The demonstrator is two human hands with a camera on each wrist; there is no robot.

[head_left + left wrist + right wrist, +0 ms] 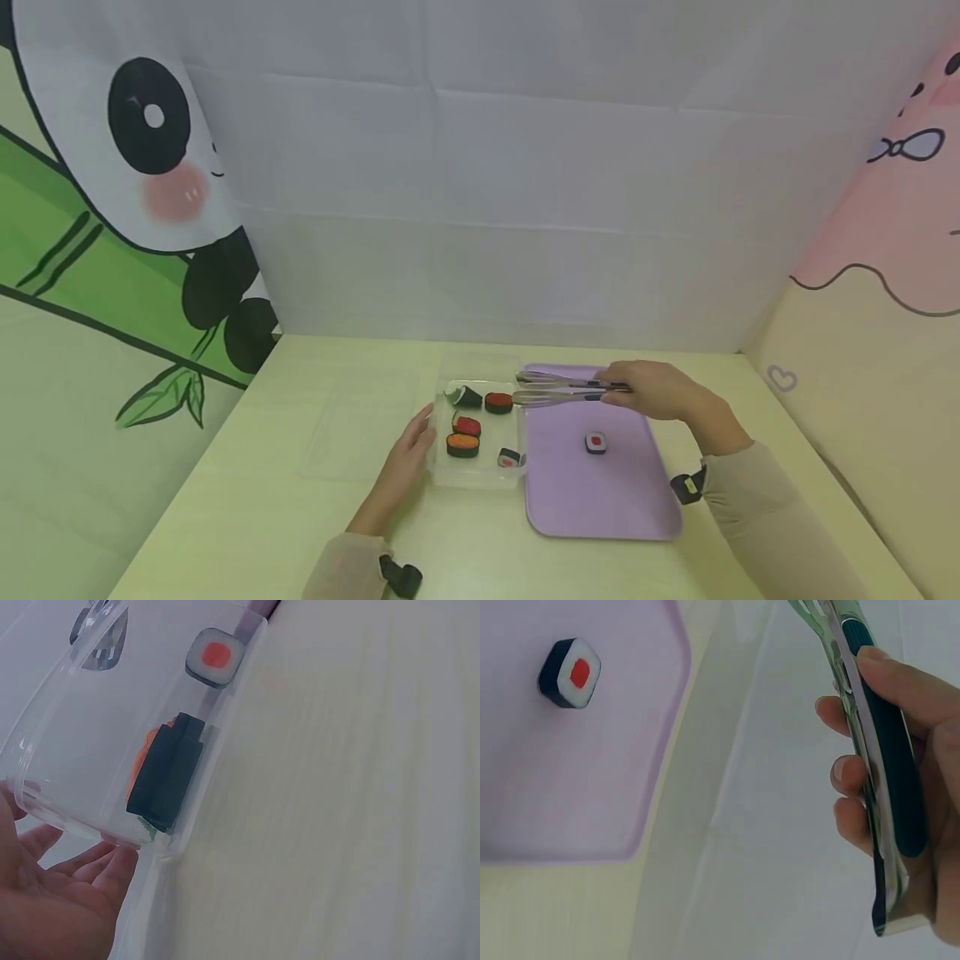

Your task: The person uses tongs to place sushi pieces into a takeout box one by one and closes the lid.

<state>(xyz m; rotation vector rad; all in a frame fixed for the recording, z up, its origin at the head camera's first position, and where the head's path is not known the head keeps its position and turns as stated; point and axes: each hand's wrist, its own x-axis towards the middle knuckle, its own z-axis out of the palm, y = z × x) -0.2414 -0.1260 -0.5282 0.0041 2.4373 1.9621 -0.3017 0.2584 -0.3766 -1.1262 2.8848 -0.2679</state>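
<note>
My left hand (408,450) holds the left side of a clear plastic box (480,477), its fingers (112,874) against the outer wall. Inside lie a dark seaweed roll (468,398), a red-topped sushi (498,403), another red-topped piece (466,426), an orange-topped sushi (462,447) and a small maki roll (508,457). Food tongs (558,397) with teal handle grips are in my right hand (656,390). Their two arms stand apart, the tips beside the red-topped sushi at the box's right edge; whether they touch it I cannot tell. Another maki roll (596,442) sits on the purple tray (600,508).
The tray stands directly right of the box. A flat transparent sheet or lid (360,425) lies faintly visible on the table at left. A white wall (480,275) closes off the back, and printed panels flank both sides.
</note>
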